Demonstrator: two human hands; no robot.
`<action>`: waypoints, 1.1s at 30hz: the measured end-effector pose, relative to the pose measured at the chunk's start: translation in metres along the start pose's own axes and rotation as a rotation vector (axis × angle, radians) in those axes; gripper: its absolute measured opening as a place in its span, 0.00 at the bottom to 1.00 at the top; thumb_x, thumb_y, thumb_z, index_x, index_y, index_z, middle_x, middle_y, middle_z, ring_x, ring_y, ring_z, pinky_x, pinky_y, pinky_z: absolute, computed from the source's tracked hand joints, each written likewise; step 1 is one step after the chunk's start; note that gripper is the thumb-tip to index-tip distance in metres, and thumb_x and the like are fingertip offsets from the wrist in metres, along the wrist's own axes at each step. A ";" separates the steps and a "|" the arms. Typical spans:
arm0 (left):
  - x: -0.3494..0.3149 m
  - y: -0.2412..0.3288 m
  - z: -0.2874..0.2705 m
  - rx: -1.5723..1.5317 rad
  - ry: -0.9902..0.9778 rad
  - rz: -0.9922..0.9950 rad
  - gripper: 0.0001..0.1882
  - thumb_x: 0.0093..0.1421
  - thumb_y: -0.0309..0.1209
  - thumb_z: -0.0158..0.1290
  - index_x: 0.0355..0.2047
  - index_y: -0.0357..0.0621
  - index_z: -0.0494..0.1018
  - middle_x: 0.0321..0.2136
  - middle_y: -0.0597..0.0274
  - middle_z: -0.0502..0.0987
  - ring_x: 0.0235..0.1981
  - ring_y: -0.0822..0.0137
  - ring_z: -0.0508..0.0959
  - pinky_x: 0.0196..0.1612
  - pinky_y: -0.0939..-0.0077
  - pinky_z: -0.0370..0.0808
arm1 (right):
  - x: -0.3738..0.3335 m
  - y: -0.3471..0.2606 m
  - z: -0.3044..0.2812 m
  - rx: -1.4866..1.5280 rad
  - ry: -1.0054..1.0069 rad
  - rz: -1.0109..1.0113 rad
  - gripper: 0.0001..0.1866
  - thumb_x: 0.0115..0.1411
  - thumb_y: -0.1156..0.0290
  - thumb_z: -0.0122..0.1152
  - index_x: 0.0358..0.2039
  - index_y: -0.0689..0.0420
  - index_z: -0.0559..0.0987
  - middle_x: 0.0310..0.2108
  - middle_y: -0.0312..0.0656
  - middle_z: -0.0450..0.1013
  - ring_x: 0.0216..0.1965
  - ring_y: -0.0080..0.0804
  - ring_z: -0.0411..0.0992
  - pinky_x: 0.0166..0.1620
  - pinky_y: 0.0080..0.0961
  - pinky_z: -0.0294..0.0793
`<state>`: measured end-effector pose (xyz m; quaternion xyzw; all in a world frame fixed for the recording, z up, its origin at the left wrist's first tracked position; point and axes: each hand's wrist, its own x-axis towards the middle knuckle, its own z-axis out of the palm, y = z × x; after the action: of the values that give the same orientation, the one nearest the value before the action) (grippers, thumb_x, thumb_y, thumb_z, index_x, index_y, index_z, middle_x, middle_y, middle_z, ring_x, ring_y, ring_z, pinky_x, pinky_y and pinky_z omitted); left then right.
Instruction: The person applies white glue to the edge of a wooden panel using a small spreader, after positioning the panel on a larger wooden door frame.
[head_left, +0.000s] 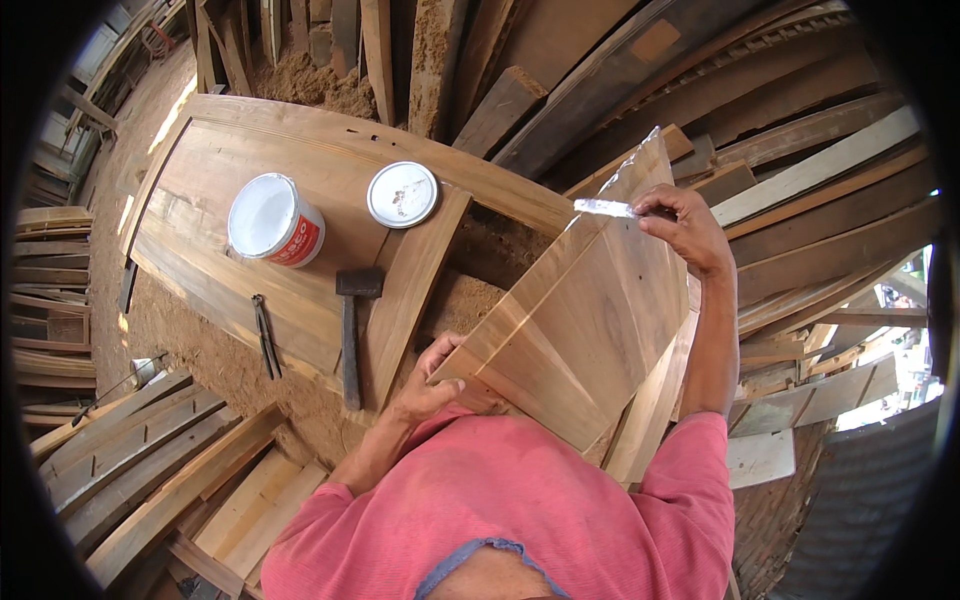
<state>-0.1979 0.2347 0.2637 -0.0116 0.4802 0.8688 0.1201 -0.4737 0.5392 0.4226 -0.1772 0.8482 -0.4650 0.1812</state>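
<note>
My left hand [428,385] grips the near left corner of a wooden panel [590,335], thumb on top and the other fingers at its edge. The panel is held tilted in front of my chest. Pinched between the fingers and thumb of my right hand [688,232] is a flat stick coated in white paste [604,208]. It is over the panel's far corner. White paste runs unevenly along the panel's far edge. To the left, a white tub with a red label [270,222], paste inside, stands on a wooden door [185,205]. A smeared round lid [402,195] lies beside it.
A hammer [350,335] and pincers [265,335] lie on the door, left of my left hand. An opening in the door frame shows sawdust-covered ground [465,300]. Stacked planks [800,130] crowd the far and right sides; more boards [150,460] lie at the lower left.
</note>
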 end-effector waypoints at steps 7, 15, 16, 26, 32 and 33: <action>0.000 0.003 0.002 -0.013 0.008 -0.021 0.28 0.48 0.26 0.51 0.53 0.40 0.66 0.44 0.68 0.69 0.49 0.74 0.68 0.55 0.76 0.63 | -0.014 0.029 -0.010 -0.212 0.025 -0.080 0.12 0.47 0.82 0.65 0.36 0.64 0.81 0.35 0.44 0.77 0.38 0.32 0.76 0.47 0.25 0.73; -0.006 0.003 0.005 -0.130 0.000 -0.041 0.29 0.51 0.23 0.52 0.56 0.40 0.64 0.47 0.65 0.70 0.52 0.73 0.69 0.57 0.74 0.64 | -0.006 0.010 -0.005 -0.251 -0.024 0.046 0.06 0.54 0.79 0.63 0.34 0.65 0.80 0.27 0.35 0.73 0.31 0.22 0.68 0.39 0.21 0.70; -0.008 0.003 0.008 -0.184 0.017 -0.054 0.29 0.52 0.22 0.52 0.57 0.40 0.63 0.48 0.65 0.70 0.52 0.73 0.69 0.57 0.73 0.65 | -0.006 0.007 -0.005 -0.204 -0.022 0.018 0.06 0.55 0.79 0.62 0.34 0.65 0.80 0.26 0.35 0.73 0.31 0.21 0.68 0.38 0.20 0.70; -0.011 -0.002 0.020 -0.438 0.044 -0.124 0.28 0.54 0.16 0.48 0.57 0.41 0.61 0.47 0.61 0.70 0.50 0.68 0.72 0.52 0.66 0.75 | 0.042 -0.005 -0.020 -0.485 0.070 0.096 0.06 0.60 0.75 0.58 0.34 0.63 0.81 0.23 0.36 0.75 0.19 0.16 0.66 0.23 0.16 0.67; -0.011 -0.009 0.017 -0.499 0.044 -0.104 0.22 0.53 0.15 0.47 0.49 0.43 0.62 0.44 0.62 0.70 0.47 0.69 0.73 0.50 0.66 0.76 | 0.040 -0.040 0.002 -0.402 -0.315 0.199 0.07 0.58 0.73 0.61 0.34 0.61 0.83 0.23 0.36 0.76 0.21 0.19 0.68 0.24 0.18 0.68; -0.011 -0.007 0.018 -0.522 0.055 -0.107 0.22 0.53 0.15 0.47 0.48 0.43 0.62 0.44 0.62 0.70 0.47 0.69 0.73 0.50 0.66 0.76 | 0.036 -0.040 0.007 -0.325 -0.309 0.187 0.07 0.57 0.73 0.61 0.34 0.61 0.82 0.22 0.36 0.75 0.20 0.19 0.68 0.24 0.18 0.68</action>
<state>-0.1842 0.2510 0.2693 -0.0914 0.2418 0.9549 0.1459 -0.4965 0.4975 0.4478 -0.1936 0.8869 -0.2709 0.3202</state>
